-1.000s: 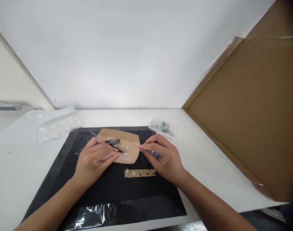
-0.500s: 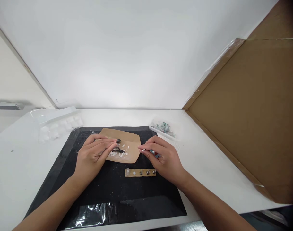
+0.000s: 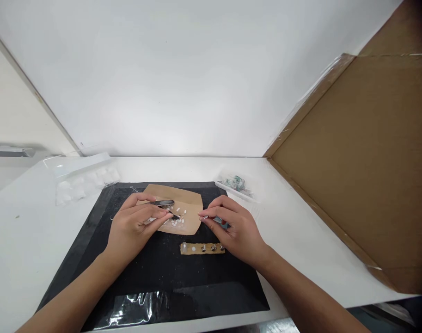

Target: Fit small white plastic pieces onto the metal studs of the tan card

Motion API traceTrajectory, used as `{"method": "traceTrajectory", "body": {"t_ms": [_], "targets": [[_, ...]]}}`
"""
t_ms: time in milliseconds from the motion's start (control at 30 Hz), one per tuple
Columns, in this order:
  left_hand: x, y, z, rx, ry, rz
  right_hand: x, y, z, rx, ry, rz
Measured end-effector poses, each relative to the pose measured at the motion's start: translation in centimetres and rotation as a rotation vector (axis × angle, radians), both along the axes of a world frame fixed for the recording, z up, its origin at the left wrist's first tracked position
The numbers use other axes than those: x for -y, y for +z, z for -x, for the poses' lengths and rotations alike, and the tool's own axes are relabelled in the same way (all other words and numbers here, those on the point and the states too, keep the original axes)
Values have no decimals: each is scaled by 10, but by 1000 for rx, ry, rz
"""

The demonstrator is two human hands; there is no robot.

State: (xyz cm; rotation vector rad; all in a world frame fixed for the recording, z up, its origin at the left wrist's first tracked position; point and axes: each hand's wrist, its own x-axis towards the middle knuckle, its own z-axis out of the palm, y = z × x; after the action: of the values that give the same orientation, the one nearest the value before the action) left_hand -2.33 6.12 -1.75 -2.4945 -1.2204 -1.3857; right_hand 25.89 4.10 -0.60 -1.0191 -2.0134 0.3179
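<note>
My left hand (image 3: 134, 225) is closed on black tweezers (image 3: 165, 208), whose tips point down into several small white pieces (image 3: 178, 220) scattered on a tan paper sheet (image 3: 188, 203). My right hand (image 3: 233, 229) pinches a tiny pale part at its fingertips, just right of the tan sheet, and a blue-green object shows under its fingers. In front of both hands lies a tan strip (image 3: 202, 248) carrying a row of small metal studs and one white piece.
Everything sits on a black mat (image 3: 93, 259) on a white table. A clear plastic tray (image 3: 81, 178) stands at the back left, a clear bag of greenish parts (image 3: 235, 183) at the back right. A large cardboard panel (image 3: 363, 157) leans along the right side.
My left hand swung the tweezers: their tips dipped into the white pieces half a second ago, and now sit over them again. My right hand barely moved.
</note>
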Motion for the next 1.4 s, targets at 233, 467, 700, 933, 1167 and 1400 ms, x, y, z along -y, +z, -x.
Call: {"method": "traceTrajectory", "body": {"t_ms": [233,467,700,933,1167,1400], "targets": [[-1,-4,0,-59,10,79,1,-1,0,9,7,32],[-2,0,-3,-87,-37,70,2,0,0,7,20,46],[0,2,0,-56,-52,109,1,-1,-1,22,18,47],[2,11,7,-36,-89,147,1,0,-1,13,23,66],[5,23,14,-375,-357,180,3,1,0,-18,69,126],[-1,14,14,-428,-357,115,7,7,-1,59,151,251]]}}
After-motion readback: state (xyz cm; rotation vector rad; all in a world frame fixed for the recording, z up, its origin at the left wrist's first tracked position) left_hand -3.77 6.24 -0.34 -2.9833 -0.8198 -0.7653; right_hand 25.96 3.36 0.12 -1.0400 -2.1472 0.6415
